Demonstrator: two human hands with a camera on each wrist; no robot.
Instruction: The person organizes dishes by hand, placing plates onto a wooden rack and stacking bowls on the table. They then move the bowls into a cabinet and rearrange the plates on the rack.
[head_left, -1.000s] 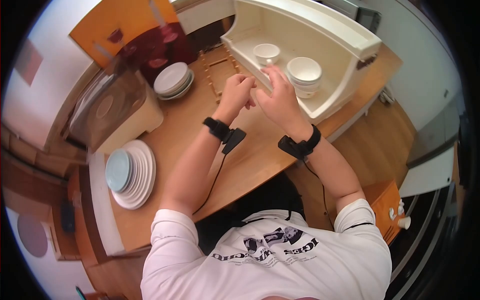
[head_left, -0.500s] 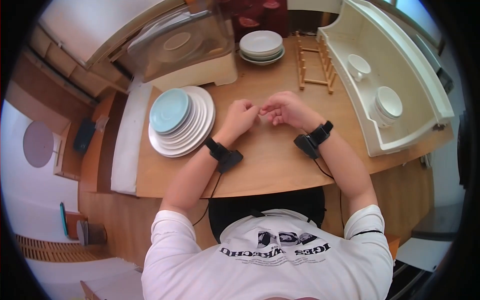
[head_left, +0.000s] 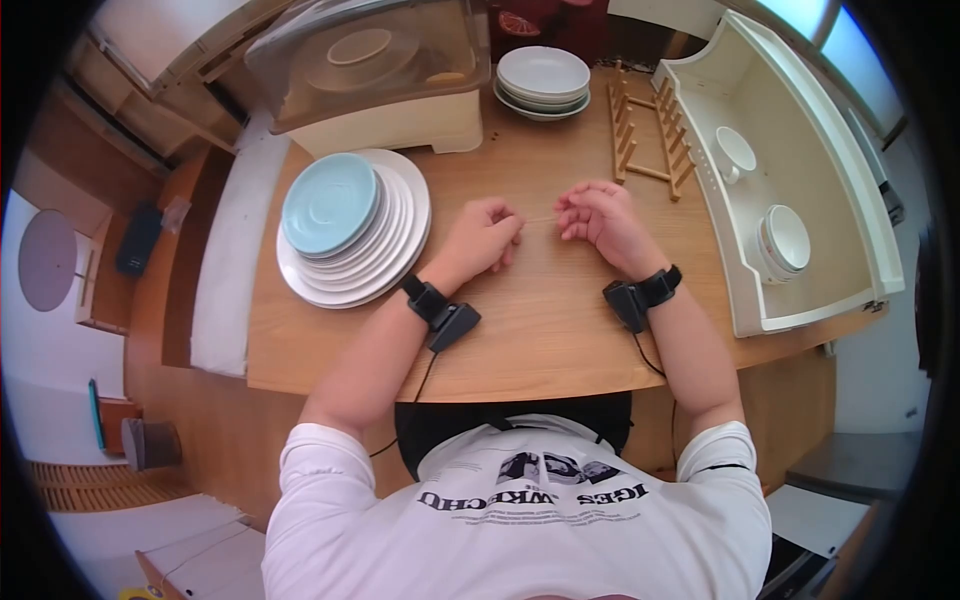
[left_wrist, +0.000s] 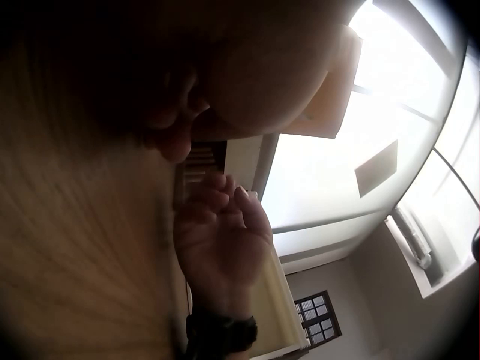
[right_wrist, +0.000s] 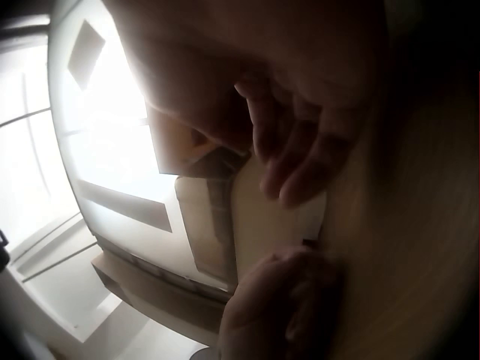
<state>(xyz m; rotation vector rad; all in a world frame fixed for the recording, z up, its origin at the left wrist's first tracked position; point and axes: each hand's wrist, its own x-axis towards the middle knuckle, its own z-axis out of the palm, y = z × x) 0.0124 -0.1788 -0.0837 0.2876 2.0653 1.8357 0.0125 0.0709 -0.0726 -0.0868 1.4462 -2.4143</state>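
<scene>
Both hands rest at the middle of the wooden table, apart from each other and holding nothing. My left hand (head_left: 478,240) lies right of the stacked white plates (head_left: 407,215), its fingers loosely curled. The right hand (head_left: 612,228) has relaxed, bent fingers pointing toward the left one. A light blue plate (head_left: 328,203) tops the plate stack. In the left wrist view the right hand (left_wrist: 225,244) shows its palm with fingers bent. The right wrist view has its own loosely bent fingers (right_wrist: 289,150) above and the left hand (right_wrist: 277,307) below.
Stacked bowls (head_left: 543,75) stand at the back, beside a wooden peg rack (head_left: 648,140). On the right, a cream container (head_left: 745,300) holds a white cup (head_left: 734,152) and stacked cups (head_left: 786,240). A box with a translucent lid (head_left: 400,125) stands back left.
The head view has turned left and down toward the table. My hands have come back from near the cream container to the table's middle and moved apart.
</scene>
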